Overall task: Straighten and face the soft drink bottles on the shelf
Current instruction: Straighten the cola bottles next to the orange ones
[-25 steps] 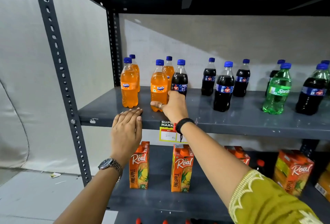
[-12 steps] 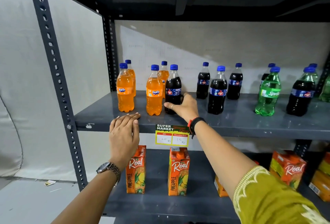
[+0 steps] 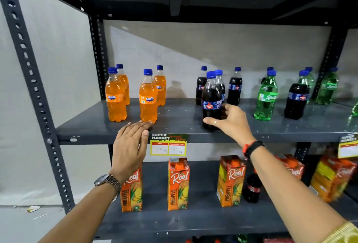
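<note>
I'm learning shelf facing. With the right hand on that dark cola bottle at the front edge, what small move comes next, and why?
Probably set it down in line with the other cola bottles and release. The right hand grips the dark cola bottle near the shelf edge, label already facing out, apart from the Fanta bottles.

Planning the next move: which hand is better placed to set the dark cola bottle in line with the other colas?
Right. The right hand already grips the cola bottle; the left hand rests flat on the shelf edge by the Fanta.
</note>
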Tool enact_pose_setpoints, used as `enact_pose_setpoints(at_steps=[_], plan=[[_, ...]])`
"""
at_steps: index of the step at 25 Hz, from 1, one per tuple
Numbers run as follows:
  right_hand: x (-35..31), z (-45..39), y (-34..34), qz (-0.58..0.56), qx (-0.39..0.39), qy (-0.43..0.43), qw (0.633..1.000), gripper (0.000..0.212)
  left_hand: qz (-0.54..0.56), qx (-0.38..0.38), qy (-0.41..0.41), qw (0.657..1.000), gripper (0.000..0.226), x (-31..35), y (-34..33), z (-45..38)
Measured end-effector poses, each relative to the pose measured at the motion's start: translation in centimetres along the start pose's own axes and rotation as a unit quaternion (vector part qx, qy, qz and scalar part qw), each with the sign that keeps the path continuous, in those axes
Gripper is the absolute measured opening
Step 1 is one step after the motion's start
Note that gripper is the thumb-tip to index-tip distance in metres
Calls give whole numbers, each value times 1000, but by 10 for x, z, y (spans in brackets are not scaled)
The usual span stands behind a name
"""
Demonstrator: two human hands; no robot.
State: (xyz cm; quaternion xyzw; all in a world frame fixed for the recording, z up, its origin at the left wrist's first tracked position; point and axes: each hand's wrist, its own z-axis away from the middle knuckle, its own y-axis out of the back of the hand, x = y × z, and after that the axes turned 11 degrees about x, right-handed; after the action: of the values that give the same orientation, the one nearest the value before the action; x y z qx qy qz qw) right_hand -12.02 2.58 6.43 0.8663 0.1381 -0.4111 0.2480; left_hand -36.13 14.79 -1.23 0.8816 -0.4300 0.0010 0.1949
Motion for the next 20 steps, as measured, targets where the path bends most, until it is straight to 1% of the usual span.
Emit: enact_pose_setpoints(at_steps=[2, 4, 7, 13, 17, 19, 20], plan=[[14, -7, 18, 11, 30, -12, 999, 57, 10, -1, -32, 999, 43, 19, -7, -4], [26, -13, 29, 21, 46, -16, 999, 50, 13, -7, -62, 998, 44, 36, -14, -6], [40, -24, 41, 51, 73, -18, 996, 49, 2, -30, -86, 996, 43, 58, -27, -11], [59, -51, 43, 56, 97, -35, 993, 55, -41, -73, -71, 994, 47, 79, -53, -14], [73, -68, 33, 77, 99, -50, 991, 48, -63, -70, -76, 993, 49, 76, -59, -13], [78, -68, 35, 68, 99, -53, 991, 44, -59, -59, -80, 993, 49, 74, -62, -12], [78, -64, 39, 53, 117, -46, 991, 42, -55, -49, -83, 994, 49, 75, -63, -13]])
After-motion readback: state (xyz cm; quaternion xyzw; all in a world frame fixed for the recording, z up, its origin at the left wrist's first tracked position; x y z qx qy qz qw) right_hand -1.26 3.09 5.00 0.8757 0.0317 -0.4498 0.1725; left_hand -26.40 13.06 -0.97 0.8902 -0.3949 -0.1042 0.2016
